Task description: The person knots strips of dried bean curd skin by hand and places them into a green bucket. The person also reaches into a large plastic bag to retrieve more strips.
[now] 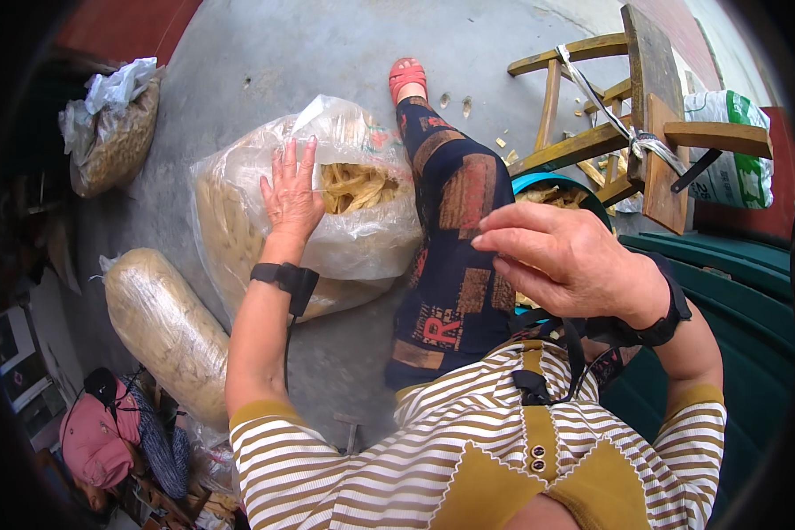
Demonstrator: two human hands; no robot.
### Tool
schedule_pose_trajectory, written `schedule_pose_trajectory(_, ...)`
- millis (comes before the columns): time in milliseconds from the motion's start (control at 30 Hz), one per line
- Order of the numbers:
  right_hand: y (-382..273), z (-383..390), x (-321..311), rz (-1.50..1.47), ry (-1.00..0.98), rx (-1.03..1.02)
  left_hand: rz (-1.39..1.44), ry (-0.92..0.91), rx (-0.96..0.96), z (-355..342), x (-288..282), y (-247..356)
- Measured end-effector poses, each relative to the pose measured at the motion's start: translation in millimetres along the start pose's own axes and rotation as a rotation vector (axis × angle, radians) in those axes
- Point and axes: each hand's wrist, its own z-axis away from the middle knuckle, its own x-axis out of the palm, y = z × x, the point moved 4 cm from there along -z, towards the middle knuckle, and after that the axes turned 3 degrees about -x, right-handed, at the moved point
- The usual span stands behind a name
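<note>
Head view: left hand [290,190] spread flat on the clear plastic bag [238,238] of pale strips [355,185] beside the knee, right hand [567,261] loosely curled and empty over the lap; looks like mid-fetch, next reach into the bag mouth

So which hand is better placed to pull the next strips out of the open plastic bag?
Probably the left hand: it lies flat on the plastic bag, right beside the pale strips at its opening. The right hand is raised above the lap, away from the bag.
</note>
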Motion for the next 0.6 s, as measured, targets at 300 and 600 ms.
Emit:
schedule_pose_trajectory(300, 68, -143, 78, 0.242, -0.360, 0.074, 0.485, 0.108, 0.146, -8, -28, -18)
schedule_pose_trajectory(600, 117, -202, 163, 0.176, -0.367, -0.016, 0.622, 0.197, 0.241, 4, -70, -6)
